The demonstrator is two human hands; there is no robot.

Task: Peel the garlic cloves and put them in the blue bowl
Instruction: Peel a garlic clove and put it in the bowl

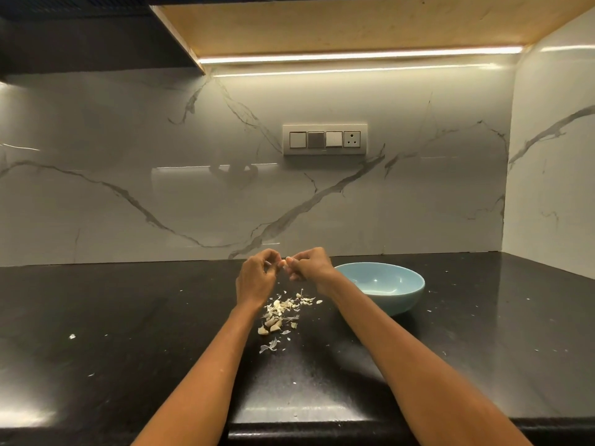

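A garlic clove point(283, 263) sits pinched between both sets of fingers, held above the table point(128, 317), its long axis too small to tell. The left hand point(257, 276) and right hand point(309, 265) meet on it. The blue bowl point(386, 286) lies just right of the right hand, so that hand is nearer for the drop.

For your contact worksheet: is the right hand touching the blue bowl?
Apart. The head view shows the right hand raised left of the blue bowl, pinching a garlic clove with the left hand.
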